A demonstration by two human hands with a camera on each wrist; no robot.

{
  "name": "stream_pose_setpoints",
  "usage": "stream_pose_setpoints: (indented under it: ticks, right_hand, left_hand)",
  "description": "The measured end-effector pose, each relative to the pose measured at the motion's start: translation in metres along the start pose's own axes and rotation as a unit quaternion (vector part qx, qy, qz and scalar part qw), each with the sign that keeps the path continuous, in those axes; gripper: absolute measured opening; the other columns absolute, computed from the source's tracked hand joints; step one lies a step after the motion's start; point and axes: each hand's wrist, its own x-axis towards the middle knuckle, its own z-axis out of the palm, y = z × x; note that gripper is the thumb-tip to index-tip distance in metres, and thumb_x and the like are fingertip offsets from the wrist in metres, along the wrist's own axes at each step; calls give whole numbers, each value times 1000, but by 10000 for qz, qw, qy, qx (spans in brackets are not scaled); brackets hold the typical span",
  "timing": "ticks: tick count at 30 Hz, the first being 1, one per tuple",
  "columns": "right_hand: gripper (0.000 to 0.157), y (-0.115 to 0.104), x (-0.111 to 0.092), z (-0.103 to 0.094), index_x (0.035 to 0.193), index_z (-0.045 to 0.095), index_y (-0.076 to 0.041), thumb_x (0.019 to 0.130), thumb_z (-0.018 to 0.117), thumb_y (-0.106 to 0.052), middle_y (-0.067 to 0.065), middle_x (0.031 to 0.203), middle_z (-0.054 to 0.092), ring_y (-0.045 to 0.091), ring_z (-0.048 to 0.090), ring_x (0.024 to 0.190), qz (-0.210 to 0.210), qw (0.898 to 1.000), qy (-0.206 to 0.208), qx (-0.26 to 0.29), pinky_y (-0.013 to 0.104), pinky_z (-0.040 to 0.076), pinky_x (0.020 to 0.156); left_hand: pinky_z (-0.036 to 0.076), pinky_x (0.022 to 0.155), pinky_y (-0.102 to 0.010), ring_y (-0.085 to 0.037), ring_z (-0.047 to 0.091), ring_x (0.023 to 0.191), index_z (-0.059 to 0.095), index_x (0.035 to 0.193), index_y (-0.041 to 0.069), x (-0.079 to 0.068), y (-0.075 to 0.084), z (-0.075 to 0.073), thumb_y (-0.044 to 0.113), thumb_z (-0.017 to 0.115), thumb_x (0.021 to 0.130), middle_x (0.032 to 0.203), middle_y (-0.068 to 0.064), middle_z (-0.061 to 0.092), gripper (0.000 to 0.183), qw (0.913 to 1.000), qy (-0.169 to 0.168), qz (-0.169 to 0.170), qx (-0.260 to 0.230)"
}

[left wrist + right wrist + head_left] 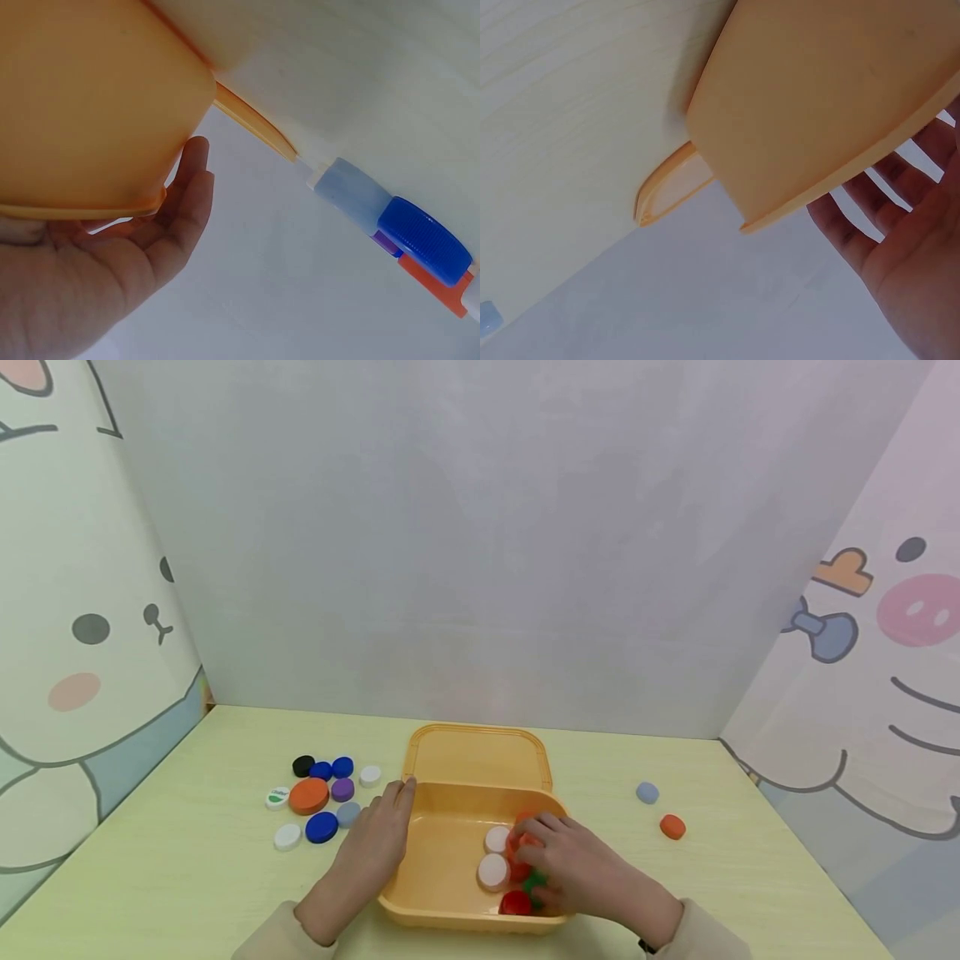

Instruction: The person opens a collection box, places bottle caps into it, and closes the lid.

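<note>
An orange plastic box (442,868) stands upright near the table's front. My left hand (380,831) grips its left rim at the far corner, its fingers bending round the outer corner in the left wrist view. Over the right rim reaches my right hand (573,864), its spread, bent fingers down among bottle caps. Red and orange caps lie under those fingers, with a green cap (536,885) and a red cap (516,903) nearer the front wall. Two white caps (493,872) sit left of the fingertips. I cannot tell whether the right hand pinches a cap.
The box's orange lid (480,756) lies behind it. Left of the box are several loose caps, among them a large orange cap (309,796) and a blue cap (322,827). To the right lie a light blue cap (647,792) and an orange-red cap (672,827).
</note>
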Motion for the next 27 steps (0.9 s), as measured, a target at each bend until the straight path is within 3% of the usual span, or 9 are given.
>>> stream_pose_setpoints:
  ticks: [5, 13, 23, 27]
  right_hand:
    - [31, 6, -2, -6, 88, 61, -21, 64, 79, -27, -1, 106, 56, 14, 51, 96, 253, 9996, 82, -29, 27, 47, 69]
    - [28, 29, -10, -17, 95, 63, -19, 72, 76, -27, 1, 107, 57, 16, 52, 96, 1066, 9942, -88, -96, 32, 48, 73]
    - [27, 82, -38, -10, 88, 64, -15, 67, 79, -20, 0, 94, 58, 16, 52, 81, 1682, 9824, 613, -526, 28, 45, 58]
    - [26, 99, -54, -4, 87, 64, -13, 67, 79, -18, 1, 94, 58, 17, 52, 80, 2025, 9761, 629, -486, 30, 44, 57]
  left_hand:
    - [52, 78, -39, -28, 57, 93, 41, 132, 3, 0, 0, 0, 1, 59, 85, 124, -17, 49, 50, 10000, 11, 8, -9]
    - [52, 79, -39, -27, 57, 93, 41, 133, 3, 0, 0, -1, 1, 59, 85, 124, -17, 49, 51, 10000, -35, -18, -46]
    - [52, 77, -39, -27, 57, 91, 41, 132, 2, 0, 0, -1, 1, 60, 84, 123, -17, 49, 51, 10000, 20, 28, -39]
    - [52, 78, -39, -27, 57, 92, 41, 133, 3, 0, 0, -1, 1, 59, 85, 123, -17, 49, 51, 10000, -19, 13, -61]
